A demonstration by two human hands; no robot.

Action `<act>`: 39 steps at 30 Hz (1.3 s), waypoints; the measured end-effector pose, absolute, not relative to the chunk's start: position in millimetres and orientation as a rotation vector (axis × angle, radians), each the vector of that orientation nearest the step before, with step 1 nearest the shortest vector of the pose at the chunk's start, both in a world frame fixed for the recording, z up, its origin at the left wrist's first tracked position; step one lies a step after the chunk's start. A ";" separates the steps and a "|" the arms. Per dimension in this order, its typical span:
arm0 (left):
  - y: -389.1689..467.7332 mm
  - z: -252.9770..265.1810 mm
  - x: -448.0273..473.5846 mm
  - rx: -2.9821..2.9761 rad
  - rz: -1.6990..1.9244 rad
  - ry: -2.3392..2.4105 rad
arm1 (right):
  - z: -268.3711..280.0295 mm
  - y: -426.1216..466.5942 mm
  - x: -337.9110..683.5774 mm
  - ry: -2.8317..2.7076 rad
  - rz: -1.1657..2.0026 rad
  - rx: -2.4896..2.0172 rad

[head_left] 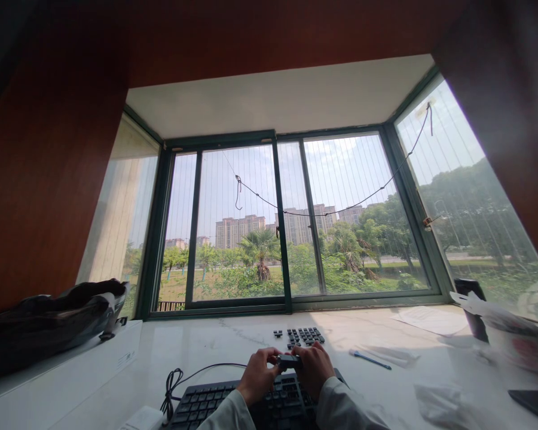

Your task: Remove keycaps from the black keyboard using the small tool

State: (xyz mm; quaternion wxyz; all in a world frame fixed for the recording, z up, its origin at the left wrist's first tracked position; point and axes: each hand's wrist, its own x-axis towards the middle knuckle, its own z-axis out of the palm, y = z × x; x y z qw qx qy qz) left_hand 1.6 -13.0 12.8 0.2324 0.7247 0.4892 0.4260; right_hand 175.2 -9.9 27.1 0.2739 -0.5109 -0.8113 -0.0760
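Both hands are raised over a black keyboard (210, 397), near its back edge. Between them is a small dark rectangular piece (289, 361), whose kind I cannot make out. My left hand (260, 373) pinches its left end with closed fingers. At the other end, my right hand (314, 367) is closed on the same piece. Some keys appear to be off the keyboard's right part, though my hands and sleeves hide much of it. Just beyond the hands, loose black keycaps (305, 335) lie in rows on the white marble-patterned sill.
A blue thin-handled tool (372, 360) lies to the right, near clear plastic bags (443, 406) and a dark phone-like slab (535, 405). A dark cup (475, 310) stands far right. The coiled cable (173, 385) and a white box (130, 352) are left.
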 end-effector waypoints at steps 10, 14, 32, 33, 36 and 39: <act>-13.5 13.3 2.2 1.983 1.153 1.302 | 26.1 -8.2 174.5 -2.182 -0.198 -1.368; -13.2 13.6 2.5 1.969 1.178 1.284 | 24.7 -7.8 175.0 -2.162 -0.193 -1.357; -28.2 27.4 1.8 2.067 1.189 1.459 | 25.1 -5.5 175.7 -2.264 -0.174 -1.292; -28.6 27.7 1.8 2.060 1.182 1.471 | 24.9 -5.5 176.0 -2.266 -0.172 -1.290; -29.2 27.9 2.0 2.038 1.167 1.498 | 24.6 -5.3 176.4 -2.271 -0.170 -1.287; -29.2 27.8 2.1 2.025 1.141 1.511 | 24.6 -4.6 176.4 -2.274 -0.170 -1.276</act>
